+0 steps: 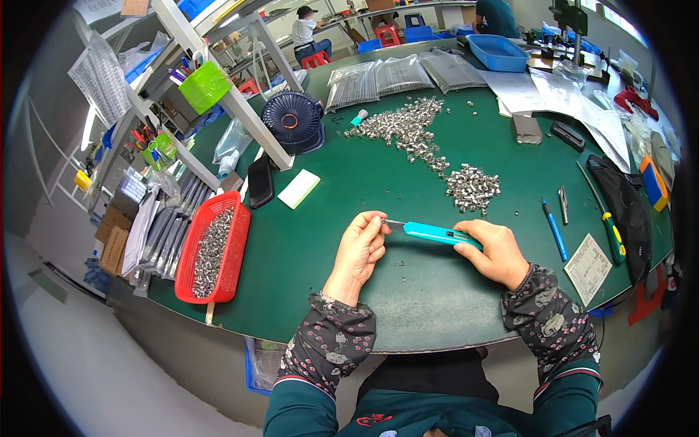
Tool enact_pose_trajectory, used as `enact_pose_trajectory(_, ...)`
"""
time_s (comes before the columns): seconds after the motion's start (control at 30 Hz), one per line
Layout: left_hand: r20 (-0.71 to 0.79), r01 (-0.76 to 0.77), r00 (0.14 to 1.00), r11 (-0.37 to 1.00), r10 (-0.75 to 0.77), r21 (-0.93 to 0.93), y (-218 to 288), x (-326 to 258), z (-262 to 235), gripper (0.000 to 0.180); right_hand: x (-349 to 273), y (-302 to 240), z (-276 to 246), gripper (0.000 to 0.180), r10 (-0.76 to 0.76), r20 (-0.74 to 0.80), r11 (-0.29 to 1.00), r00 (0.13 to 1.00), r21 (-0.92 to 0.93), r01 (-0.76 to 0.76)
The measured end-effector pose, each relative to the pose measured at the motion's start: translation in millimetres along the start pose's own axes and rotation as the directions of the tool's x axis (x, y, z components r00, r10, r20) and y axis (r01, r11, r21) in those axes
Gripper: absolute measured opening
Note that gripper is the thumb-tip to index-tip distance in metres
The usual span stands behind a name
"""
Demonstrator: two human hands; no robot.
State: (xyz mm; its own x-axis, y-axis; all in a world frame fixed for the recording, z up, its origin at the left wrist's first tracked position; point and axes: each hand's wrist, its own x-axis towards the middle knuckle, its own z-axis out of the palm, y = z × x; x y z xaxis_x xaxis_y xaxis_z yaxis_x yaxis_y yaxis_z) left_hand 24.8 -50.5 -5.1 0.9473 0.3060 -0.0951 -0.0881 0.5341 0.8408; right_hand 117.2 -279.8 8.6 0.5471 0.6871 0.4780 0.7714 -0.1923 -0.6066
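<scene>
Up and to the left of the grip, a red plastic mesh basket heaped with small metal parts sits at the edge of the green table mat. Above the grip lie a white rectangular pad, a black phone and a dark blue round fan. Just right of it, a blue pen lies near a printed paper slip.

Bright even overhead light, soft shadows, sharp centre, fisheye-bent dark rim.
</scene>
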Motion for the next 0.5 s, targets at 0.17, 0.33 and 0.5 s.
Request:
enact_pose_trajectory(0.17,-0.017,0.039,0.999,0.999,-0.039,-0.029,-0.3,-0.1,1.7,0.009,0.2,0.3,-0.4,0.024,0.007,0.037,1.000,0.999,0.005,-0.007)
enact_pose_trajectory(0.33,0.025,0.051,0.998,0.998,-0.050,-0.036,-0.8,0.1,-0.5,0.009,0.5,1.0,-0.4,0.024,-0.004,0.042,1.000,0.999,-0.005,0.004)
enact_pose_trajectory(0.5,0.007,0.051,0.999,0.997,-0.051,-0.055,-1.6,-0.1,-1.1,0.012,0.4,1.8,-0.3,0.024,-0.047,-0.096,0.998,0.994,0.032,0.051)
